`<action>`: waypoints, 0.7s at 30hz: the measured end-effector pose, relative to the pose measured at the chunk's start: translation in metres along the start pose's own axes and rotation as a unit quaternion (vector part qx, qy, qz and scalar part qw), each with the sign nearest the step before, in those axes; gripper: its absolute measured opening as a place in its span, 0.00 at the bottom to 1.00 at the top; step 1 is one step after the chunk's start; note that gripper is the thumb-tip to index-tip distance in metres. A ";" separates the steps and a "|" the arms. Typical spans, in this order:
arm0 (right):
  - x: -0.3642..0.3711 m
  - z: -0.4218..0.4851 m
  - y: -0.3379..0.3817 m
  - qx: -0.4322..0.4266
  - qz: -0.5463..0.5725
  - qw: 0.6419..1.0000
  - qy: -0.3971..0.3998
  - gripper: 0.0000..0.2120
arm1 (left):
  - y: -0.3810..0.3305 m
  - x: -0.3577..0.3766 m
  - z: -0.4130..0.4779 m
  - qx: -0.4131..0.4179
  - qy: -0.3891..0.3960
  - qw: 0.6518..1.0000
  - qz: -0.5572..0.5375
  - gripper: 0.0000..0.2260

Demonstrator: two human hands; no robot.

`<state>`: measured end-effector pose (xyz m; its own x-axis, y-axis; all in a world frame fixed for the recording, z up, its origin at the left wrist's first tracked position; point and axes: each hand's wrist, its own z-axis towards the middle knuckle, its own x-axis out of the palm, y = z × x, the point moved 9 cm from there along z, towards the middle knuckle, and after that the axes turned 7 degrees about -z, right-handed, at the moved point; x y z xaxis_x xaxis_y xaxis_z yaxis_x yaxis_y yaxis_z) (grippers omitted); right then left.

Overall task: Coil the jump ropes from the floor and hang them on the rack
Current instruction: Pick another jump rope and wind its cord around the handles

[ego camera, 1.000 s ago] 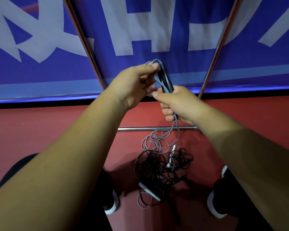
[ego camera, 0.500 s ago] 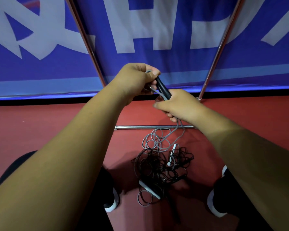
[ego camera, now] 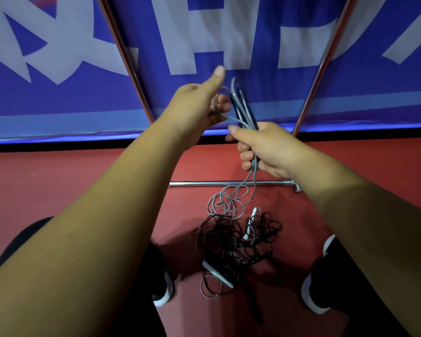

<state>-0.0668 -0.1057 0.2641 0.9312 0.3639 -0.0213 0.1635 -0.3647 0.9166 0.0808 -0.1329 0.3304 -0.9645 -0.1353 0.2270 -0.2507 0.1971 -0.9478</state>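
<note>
Though tangled, black ropes (ego camera: pixel 229 242) between shoes (ego camera: pixel 312 295)

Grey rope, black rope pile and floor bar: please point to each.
grey rope (ego camera: pixel 243 113): head view, held bundle.
black rope pile (ego camera: pixel 224 242): head view, tangled middle.
floor bar (ego camera: pixel 197 183): head view, left part.

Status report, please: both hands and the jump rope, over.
Left hand holds a loop of the grey jump rope. Right hand grips its handles. Rest trails into the black tangle on the floor, uncoiled.
</note>
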 end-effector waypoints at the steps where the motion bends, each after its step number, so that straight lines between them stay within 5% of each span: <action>1: 0.000 -0.002 0.004 0.002 0.043 0.999 0.004 0.12 | 0.006 -0.005 0.003 -0.030 -0.022 0.999 -0.019 0.25; 3: -0.002 -0.006 0.014 0.000 0.121 0.993 0.009 0.10 | 0.031 -0.007 0.007 -0.122 -0.004 0.992 -0.026 0.32; 6: -0.007 -0.009 0.028 -0.009 0.213 0.977 0.013 0.10 | 0.074 0.021 -0.014 -0.245 0.175 0.952 0.052 0.27; 9: -0.016 -0.010 0.038 -0.022 0.244 0.970 0.002 0.10 | 0.088 0.049 -0.043 -0.259 0.318 0.905 0.112 0.16; 12: -0.027 -0.010 0.042 -0.035 0.242 0.969 -0.017 0.11 | 0.083 0.054 -0.058 -0.215 0.391 0.872 0.199 0.17; 16: -0.040 -0.013 0.045 -0.049 0.224 0.972 -0.044 0.11 | 0.078 0.045 -0.060 -0.167 0.402 0.851 0.294 0.11; 21: -0.040 -0.021 0.045 -0.039 0.038 0.998 -0.024 0.14 | 0.088 0.022 -0.045 -0.192 0.314 0.831 0.417 0.14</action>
<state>-0.1032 -0.1188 0.3144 0.9549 0.2951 0.0320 0.0673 -0.3204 0.9449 0.0337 -0.0744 0.2618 -0.6394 0.7134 -0.2869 0.6347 0.2791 -0.7206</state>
